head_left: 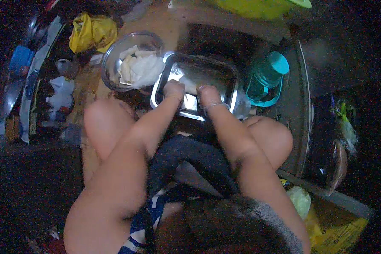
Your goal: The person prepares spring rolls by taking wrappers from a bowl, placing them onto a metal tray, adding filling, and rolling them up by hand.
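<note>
Bare arms [249,158], left hand [174,89], right hand [210,96], both grasping white elongated piece [190,86], long axis crosswise, over silver rectangular metal tray [216,75]

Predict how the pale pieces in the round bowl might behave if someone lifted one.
The pale pieces would probably sag, since they look crumpled and soft-edged. Lifting one might drag its neighbours, as they overlap in a heap. Some could slip over the round bowl's edge, where the heap reaches the rim.
</note>
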The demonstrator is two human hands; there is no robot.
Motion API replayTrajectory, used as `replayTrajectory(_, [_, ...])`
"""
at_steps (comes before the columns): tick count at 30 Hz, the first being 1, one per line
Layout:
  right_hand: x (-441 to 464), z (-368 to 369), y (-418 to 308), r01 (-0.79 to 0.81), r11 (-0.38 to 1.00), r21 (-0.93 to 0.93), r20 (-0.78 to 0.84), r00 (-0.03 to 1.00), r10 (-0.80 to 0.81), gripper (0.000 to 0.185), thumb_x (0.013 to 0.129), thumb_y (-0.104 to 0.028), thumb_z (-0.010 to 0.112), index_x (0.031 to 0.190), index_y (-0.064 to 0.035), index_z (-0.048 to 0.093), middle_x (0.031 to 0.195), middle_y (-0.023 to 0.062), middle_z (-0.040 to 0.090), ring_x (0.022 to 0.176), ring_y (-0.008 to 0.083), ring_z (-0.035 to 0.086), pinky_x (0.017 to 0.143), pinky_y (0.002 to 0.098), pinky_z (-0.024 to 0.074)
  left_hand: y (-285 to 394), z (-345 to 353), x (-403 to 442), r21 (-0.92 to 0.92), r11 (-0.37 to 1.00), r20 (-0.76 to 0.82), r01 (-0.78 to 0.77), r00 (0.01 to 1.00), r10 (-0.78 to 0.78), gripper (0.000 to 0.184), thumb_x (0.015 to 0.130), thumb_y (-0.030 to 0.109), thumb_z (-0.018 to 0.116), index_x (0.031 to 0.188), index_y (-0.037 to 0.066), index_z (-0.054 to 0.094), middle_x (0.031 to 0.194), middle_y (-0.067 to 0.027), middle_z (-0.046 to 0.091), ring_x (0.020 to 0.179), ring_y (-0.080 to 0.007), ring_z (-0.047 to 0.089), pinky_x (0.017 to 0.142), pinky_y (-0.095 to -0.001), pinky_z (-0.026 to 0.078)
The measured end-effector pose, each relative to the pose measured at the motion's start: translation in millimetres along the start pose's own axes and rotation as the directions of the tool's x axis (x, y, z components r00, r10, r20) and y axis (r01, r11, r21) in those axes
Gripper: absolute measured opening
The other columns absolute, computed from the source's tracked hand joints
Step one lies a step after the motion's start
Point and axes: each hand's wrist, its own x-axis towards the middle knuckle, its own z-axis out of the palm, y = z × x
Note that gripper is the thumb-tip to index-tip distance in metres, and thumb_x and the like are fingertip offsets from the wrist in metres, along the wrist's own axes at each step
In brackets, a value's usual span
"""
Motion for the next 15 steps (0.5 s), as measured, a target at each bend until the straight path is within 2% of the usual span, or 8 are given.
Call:
replayTrajectory(1, [0,3,1,0.010,1.000,0.018,0.004,1.000,-0.010,0.018,0.077,-0.004,0.052,0.090,-0.0041,0.063,0.095,0.0216,0.062,0.091,0.0361,0.061,0.085,0.0431,0.0477,14,-16,-18,-0.116,0.993,-0.074,-0.010,0.997,0.001,0.018,0.071,0.018,0.066,0.083,0.006,0.066,0.088,-0.0171,0.066,0.082,-0.0324,0.064,0.072,-0.0384,0.050])
replayTrajectory(3, [4,16,3,-0.009,1.000,0.015,0.012,1.000,0.009,0.018,0.076,-0.004,0.052,0.090,-0.0040,0.063,0.096,0.0219,0.062,0.092,0.0365,0.060,0.085,0.0423,0.0478,7,-13,-15,-0.090,0.954,-0.130,-0.287,0.953,0.275,0.013,0.071,0.017,0.065,0.078,0.006,0.063,0.083,-0.0172,0.064,0.079,-0.0342,0.062,0.071,-0.0405,0.050])
replayTrajectory(4, [7,21,5,-0.019,1.000,0.014,0.012,1.000,0.019,0.018,0.075,-0.003,0.053,0.090,-0.0040,0.063,0.097,0.0221,0.061,0.093,0.0367,0.060,0.085,0.0419,0.0479,5,-11,-14,-0.069,0.904,-0.156,-0.422,0.900,0.408,0.012,0.071,0.016,0.065,0.076,0.006,0.061,0.080,-0.0172,0.063,0.077,-0.0351,0.062,0.071,-0.0416,0.049])
replayTrajectory(7, [9,19,8,0.033,0.996,-0.087,0.002,0.999,-0.033,0.021,0.071,-0.002,0.057,0.092,-0.0038,0.062,0.096,0.0217,0.060,0.092,0.0375,0.059,0.085,0.0419,0.0476,5,-12,-12,-0.091,0.853,-0.034,-0.514,0.857,0.514,0.020,0.071,0.017,0.070,0.084,0.004,0.062,0.086,-0.0177,0.064,0.083,-0.0353,0.061,0.074,-0.0421,0.049])
replayTrajectory(10, [11,25,14,0.046,0.999,0.002,-0.002,0.999,-0.046,0.022,0.069,-0.002,0.061,0.091,-0.0031,0.061,0.094,0.0213,0.060,0.091,0.0377,0.058,0.083,0.0428,0.0478,4,-12,-8,0.008,0.758,0.108,-0.653,0.754,0.648,0.022,0.070,0.017,0.071,0.085,0.005,0.061,0.084,-0.0169,0.064,0.082,-0.0365,0.060,0.074,-0.0432,0.049])
replayTrajectory(13, [16,32,20,0.071,0.985,0.157,-0.123,0.991,-0.052,0.021,0.069,-0.003,0.063,0.090,-0.0035,0.061,0.093,0.0225,0.059,0.091,0.0388,0.057,0.080,0.0450,0.0478,15,-28,-21,0.091,0.684,0.200,-0.724,0.686,0.699,0.016,0.071,0.017,0.066,0.081,0.006,0.060,0.083,-0.0168,0.063,0.081,-0.0358,0.059,0.073,-0.0437,0.047])
replayTrajectory(15, [13,21,16,0.045,0.949,0.312,-0.166,0.986,0.008,0.018,0.070,-0.007,0.065,0.088,-0.0036,0.060,0.092,0.0226,0.059,0.089,0.0390,0.058,0.078,0.0456,0.0477,16,-33,-23,0.149,0.623,0.238,-0.768,0.640,0.731,0.013,0.072,0.017,0.065,0.080,0.007,0.061,0.086,-0.0156,0.063,0.084,-0.0352,0.059,0.075,-0.0433,0.047])
